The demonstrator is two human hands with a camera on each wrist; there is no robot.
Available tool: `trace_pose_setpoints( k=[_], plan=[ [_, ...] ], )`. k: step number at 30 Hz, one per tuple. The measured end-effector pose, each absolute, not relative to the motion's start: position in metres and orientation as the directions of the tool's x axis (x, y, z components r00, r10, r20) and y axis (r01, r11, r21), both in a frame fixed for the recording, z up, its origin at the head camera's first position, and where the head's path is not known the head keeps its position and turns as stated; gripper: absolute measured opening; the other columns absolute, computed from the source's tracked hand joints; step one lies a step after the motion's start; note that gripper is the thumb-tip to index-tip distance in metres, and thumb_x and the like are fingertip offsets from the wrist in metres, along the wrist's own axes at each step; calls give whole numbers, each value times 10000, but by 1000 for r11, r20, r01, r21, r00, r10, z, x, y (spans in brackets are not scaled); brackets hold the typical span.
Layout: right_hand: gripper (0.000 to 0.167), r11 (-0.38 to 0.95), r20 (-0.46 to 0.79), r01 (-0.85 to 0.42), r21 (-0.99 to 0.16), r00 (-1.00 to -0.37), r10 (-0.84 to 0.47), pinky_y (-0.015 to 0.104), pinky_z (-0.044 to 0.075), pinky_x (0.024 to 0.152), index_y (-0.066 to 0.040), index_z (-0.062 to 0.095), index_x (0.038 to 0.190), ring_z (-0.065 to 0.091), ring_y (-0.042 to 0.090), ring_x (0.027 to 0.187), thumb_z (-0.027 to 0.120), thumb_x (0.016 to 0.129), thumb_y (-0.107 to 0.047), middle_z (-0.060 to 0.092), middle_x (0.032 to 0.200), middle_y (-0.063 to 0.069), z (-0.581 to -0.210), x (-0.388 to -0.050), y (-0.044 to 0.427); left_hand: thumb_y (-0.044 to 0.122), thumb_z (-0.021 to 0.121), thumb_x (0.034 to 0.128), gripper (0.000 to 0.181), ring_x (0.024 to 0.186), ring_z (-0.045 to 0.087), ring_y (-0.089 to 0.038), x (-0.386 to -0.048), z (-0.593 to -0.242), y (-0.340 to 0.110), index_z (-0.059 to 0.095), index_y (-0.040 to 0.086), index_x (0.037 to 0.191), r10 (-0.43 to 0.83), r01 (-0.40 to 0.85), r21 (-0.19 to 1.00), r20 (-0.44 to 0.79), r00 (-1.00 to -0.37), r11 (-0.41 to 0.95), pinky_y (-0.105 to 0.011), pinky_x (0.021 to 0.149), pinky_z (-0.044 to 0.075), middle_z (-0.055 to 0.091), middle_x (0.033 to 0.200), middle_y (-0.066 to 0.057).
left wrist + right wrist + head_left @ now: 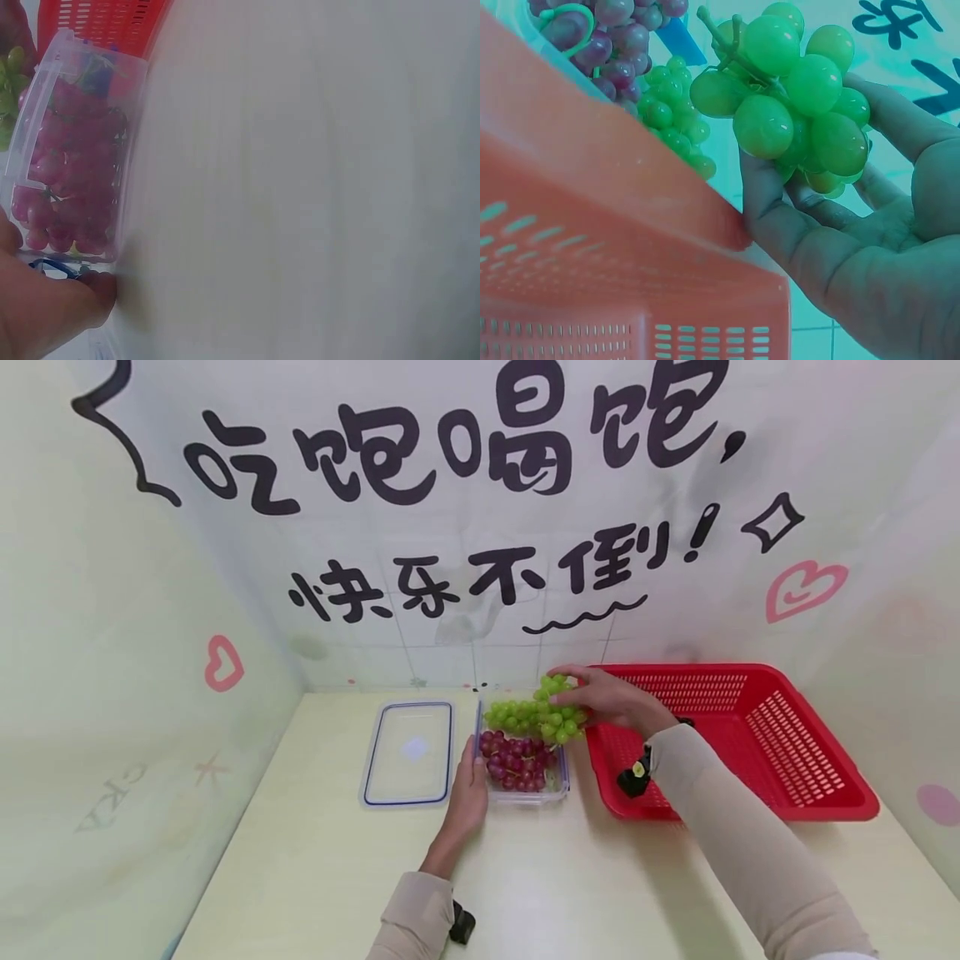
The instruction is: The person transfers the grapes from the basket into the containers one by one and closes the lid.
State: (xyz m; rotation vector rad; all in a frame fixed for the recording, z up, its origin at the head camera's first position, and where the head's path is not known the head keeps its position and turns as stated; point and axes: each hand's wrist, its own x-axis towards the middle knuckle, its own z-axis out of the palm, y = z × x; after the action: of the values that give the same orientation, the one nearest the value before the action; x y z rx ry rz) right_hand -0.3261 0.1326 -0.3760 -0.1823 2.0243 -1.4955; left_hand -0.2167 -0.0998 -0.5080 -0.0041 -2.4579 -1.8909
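A clear plastic food container [528,797] holds a bunch of purple grapes [517,764] in its near part and green grapes [510,717] in its far part. My right hand [603,695] grips a second bunch of green grapes [791,97] over the container's far right corner, close to the basket. The fingers curl round this bunch from beneath in the right wrist view. My left hand [468,789] rests against the container's left wall with its fingers fairly straight; its thumb [64,300] touches near the corner.
A red perforated basket [832,768] stands right of the container, under my right forearm. To the left lies a clear lid with a blue seal [377,760] flat on the pale table [300,860]. Behind the table hangs a white printed backdrop [450,543].
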Motion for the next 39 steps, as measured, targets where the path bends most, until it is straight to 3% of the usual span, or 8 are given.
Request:
trace_pose_setpoints(
  k=[8, 20, 31, 39],
  plan=[
    [551, 451, -404, 192, -871, -804, -437, 337, 596, 707, -224, 447, 1455, 586, 275, 990, 670, 952, -200, 492, 1341, 163, -379, -324, 116, 196, 237, 1105, 530, 1501, 158, -394, -215, -511, -100, 92, 36, 1590, -39, 20, 971, 30, -999, 238, -533, 1226, 145, 155, 1636, -210],
    [586, 527, -454, 198, -826, -788, -416, 468, 576, 908, -218, 417, 1479, 532, 356, 1216, 672, 952, -222, 456, 1430, 189, -387, -319, 103, 197, 241, 1103, 530, 1505, 157, -382, -216, -509, -97, 103, 47, 1592, -37, 4, 967, 13, -999, 253, -523, 1228, 146, 165, 1635, -204],
    [629, 468, -468, 250, -848, -768, -437, 579, 478, 1021, -216, 381, 1502, 486, 392, 1269, 678, 948, -210, 426, 1454, 203, -389, -320, 91, 200, 243, 1101, 532, 1507, 159, -375, -217, -505, -100, 100, 58, 1594, -42, 0, 969, 11, -999, 246, -511, 1232, 139, 159, 1638, -197],
    [620, 478, -476, 256, -840, -769, -426, 584, 464, 1037, -216, 360, 1521, 460, 403, 1308, 640, 969, -184, 395, 1494, 198, -395, -320, 86, 206, 245, 1100, 534, 1504, 175, -368, -216, -507, -100, 105, 56, 1593, -44, -12, 964, -1, -999, 267, -505, 1231, 151, 169, 1636, -194]
  ],
)
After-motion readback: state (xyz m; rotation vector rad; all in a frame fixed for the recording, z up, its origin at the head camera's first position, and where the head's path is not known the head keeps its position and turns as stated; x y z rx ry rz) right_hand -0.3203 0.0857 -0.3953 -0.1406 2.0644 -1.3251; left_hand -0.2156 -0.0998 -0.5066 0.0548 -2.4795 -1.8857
